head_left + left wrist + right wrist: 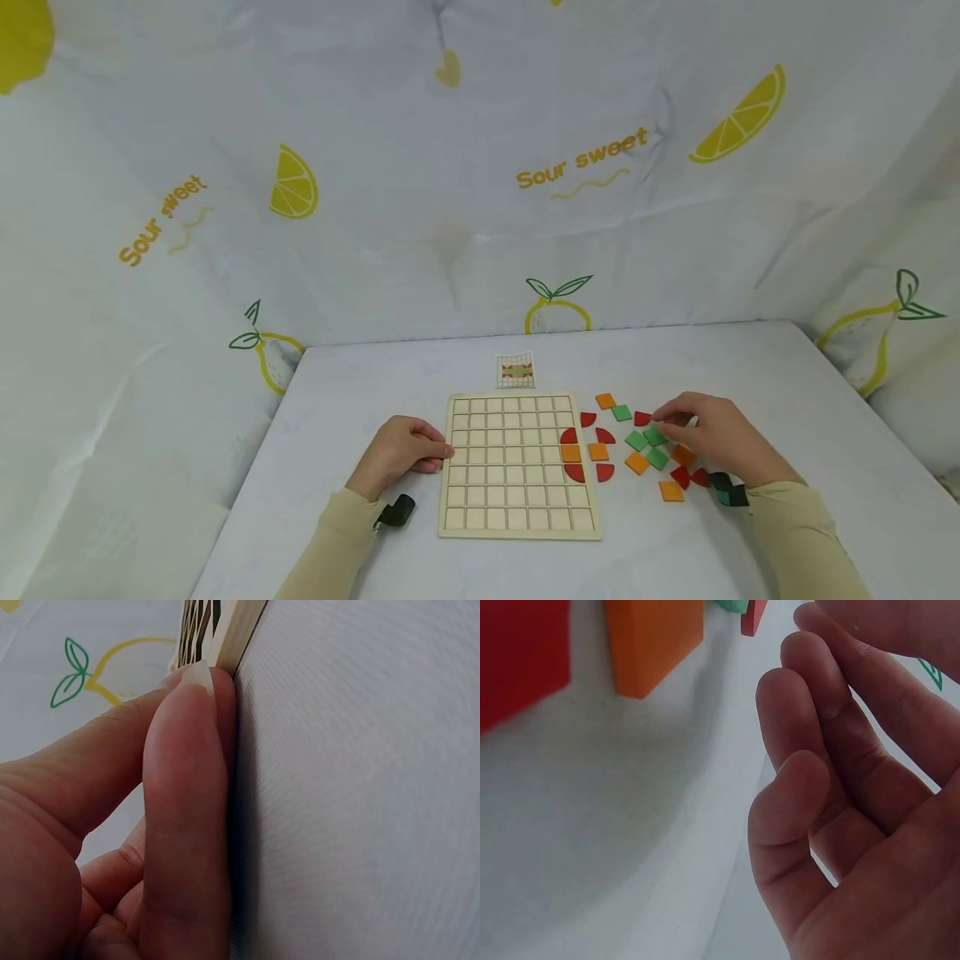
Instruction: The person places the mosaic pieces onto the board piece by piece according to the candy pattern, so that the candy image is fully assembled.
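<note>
A pale wooden grid board lies flat on the table. On its right column sit an orange square and two red quarter-round pieces, one above and one below. My left hand pinches the board's left edge; in the left wrist view thumb and index finger meet at the wooden rim. My right hand hovers over the loose tiles, its fingertips beside a red piece. Loosely curled fingers show in the right wrist view, with no piece visible between them.
Several loose pieces lie right of the board, including green squares, orange squares and red quarter-rounds. A small printed pattern card lies behind the board. A lemon-printed white cloth hangs behind the table.
</note>
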{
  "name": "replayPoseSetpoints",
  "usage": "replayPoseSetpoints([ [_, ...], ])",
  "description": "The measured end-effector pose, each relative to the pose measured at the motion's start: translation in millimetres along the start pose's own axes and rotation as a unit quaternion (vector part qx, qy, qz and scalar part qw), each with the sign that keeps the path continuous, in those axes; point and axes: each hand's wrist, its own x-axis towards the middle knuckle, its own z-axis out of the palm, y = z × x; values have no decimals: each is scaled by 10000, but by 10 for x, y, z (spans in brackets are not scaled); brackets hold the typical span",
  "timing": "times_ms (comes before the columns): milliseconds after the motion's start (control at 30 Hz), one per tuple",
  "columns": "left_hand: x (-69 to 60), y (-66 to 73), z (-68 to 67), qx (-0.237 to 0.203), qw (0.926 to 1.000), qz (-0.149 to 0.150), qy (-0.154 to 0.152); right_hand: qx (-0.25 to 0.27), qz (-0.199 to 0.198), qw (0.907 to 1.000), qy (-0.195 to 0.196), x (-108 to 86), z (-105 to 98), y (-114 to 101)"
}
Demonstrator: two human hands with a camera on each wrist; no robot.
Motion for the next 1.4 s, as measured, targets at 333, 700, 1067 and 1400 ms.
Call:
replayPoseSetpoints([
  [333,-21,-33,-28,1,10000,7,15,496,-23,9983,-306,68,98,-116],
  [700,-26,-40,-29,41,10000,-17,37,397,-660,9958,-501,211,335,-450],
  [1067,-32,13,-22,35,10000,14,41,78,-690,9961,-551,290,404,-488],
  [1400,-45,32,-15,53,10000,34,51,216,-719,9960,-484,311,359,-596],
])
